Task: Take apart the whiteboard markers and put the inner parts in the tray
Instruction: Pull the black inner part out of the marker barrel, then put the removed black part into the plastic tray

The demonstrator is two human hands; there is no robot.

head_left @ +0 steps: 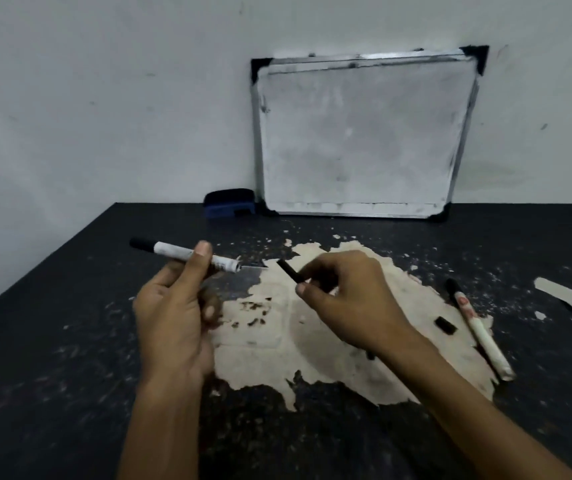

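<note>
Held marker (187, 253): dark print is seen on the white barrel, too blurred to be read.
Lying marker (478, 329): a reddish mark is seen, not legible.
Whiteboard (357, 133): only smudges; nothing written can be read.

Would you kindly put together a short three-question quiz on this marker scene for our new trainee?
1. True or false: the left hand holds a marker with its black cap end pointing away from the right hand.
2. What do the right hand's fingers pinch?
A. the eraser
B. a black ink core
C. the whiteboard
3. Fill in: a second marker lies on the table to the person's ____.

Key: 1 true; 2 B; 3 right. No tray is visible in this view.
</note>
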